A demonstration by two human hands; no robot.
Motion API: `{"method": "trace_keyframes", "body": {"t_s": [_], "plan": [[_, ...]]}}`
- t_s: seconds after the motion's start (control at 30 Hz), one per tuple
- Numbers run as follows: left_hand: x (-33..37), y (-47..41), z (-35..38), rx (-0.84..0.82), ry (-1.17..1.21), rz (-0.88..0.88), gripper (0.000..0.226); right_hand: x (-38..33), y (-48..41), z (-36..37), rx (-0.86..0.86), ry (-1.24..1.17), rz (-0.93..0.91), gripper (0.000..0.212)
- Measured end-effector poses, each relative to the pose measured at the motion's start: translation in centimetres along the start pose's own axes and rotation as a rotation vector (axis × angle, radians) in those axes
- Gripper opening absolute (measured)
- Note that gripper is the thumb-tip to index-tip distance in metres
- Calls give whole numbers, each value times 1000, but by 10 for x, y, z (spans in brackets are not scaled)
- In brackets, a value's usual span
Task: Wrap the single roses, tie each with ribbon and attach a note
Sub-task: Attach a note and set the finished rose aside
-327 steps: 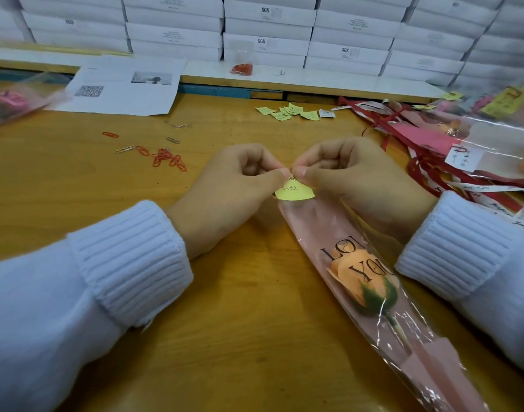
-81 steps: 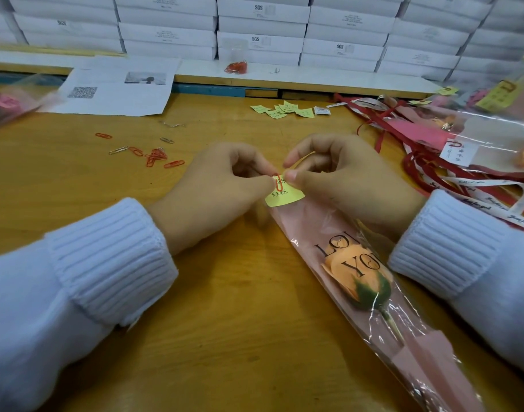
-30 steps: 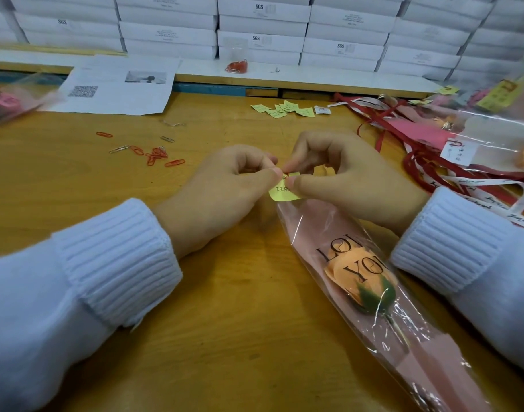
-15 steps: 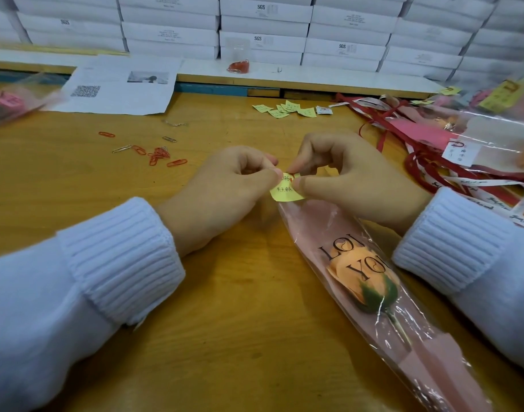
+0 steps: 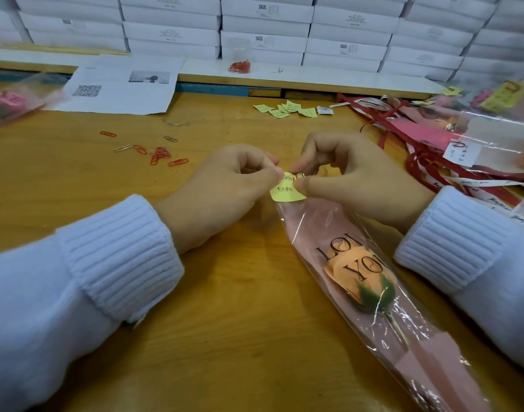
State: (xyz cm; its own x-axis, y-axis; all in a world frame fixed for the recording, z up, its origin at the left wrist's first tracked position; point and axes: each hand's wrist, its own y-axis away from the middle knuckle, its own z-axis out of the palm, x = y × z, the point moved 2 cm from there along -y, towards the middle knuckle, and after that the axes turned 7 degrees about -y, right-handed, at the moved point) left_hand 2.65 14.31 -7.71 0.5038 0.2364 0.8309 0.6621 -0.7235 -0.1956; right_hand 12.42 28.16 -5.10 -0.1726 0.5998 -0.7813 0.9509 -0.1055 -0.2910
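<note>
An orange rose (image 5: 360, 282) lies in a clear and pink sleeve (image 5: 323, 221) printed "LOVE YOU", its stem running toward the lower right. At the sleeve's top edge sits a small yellow note (image 5: 286, 193) with handwriting. A red paper clip (image 5: 295, 176) shows at the note's top. My left hand (image 5: 222, 191) pinches the note's left edge between thumb and forefinger. My right hand (image 5: 352, 179) pinches the note and clip from the right, thumb on the note's right side.
Loose red and silver paper clips (image 5: 156, 153) lie at the left. More yellow notes (image 5: 286, 108) lie behind the hands. Ribbons (image 5: 427, 162) and wrapped roses (image 5: 492, 126) pile up at the right. A printed sheet (image 5: 118, 87) and stacked white boxes (image 5: 263, 28) fill the back.
The note has turned from a tilted, curled shape to lie flatter, with more writing showing. Both hands stay pinched at the sleeve's top; the clip sits lower on the note.
</note>
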Motion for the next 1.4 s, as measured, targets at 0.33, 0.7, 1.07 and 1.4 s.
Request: {"method": "trace_keyframes", "body": {"t_s": [0.33, 0.7, 1.07, 1.4], "plan": [[0, 0, 1, -18, 31, 15, 19, 5, 0, -2, 83, -169, 67, 18], [0, 1, -1, -32, 22, -5, 20, 9, 0, -1, 80, -269, 101, 16], [2, 0, 0, -59, 24, 45, 20, 7, 1, 2, 95, -269, 69, 22], [4, 2, 1, -76, 42, 67, 25, 5, -1, 6, 120, -248, 37, 20]]}}
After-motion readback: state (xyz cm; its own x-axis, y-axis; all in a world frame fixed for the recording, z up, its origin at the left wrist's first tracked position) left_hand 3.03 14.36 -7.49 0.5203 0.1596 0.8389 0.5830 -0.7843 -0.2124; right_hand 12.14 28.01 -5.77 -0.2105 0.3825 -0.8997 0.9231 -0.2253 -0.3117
